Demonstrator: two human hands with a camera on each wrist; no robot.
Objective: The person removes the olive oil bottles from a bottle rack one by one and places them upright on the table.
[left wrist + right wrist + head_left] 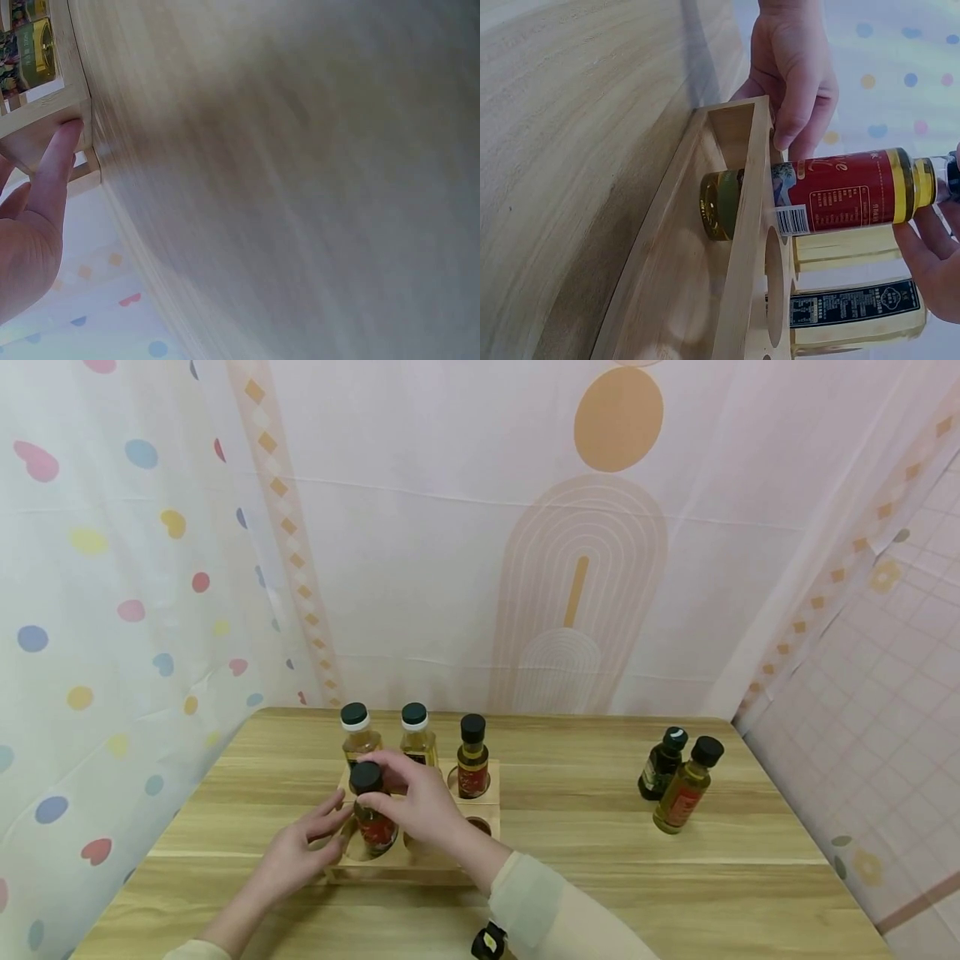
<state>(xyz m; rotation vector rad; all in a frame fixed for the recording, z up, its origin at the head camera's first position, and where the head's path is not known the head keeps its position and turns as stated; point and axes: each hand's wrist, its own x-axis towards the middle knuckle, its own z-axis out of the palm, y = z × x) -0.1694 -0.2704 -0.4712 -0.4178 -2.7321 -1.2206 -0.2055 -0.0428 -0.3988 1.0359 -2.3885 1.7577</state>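
My right hand pinches the neck and dark cap of a red-labelled oil bottle. This bottle goes through the front-left round hole of a wooden bottle rack. In the right wrist view its lower end shows beneath the rack's top board, apart from the base. Straight fingers of my left hand touch the left end of the rack; in the left wrist view one finger presses the end panel. Behind, the rack holds two green-capped oil bottles and another red-labelled bottle.
On the table's right side stand a small dark bottle and a red-labelled oil bottle, close together. A dark-capped bottle is partly visible beside my right sleeve at the near edge. Patterned curtains hang behind the wooden table.
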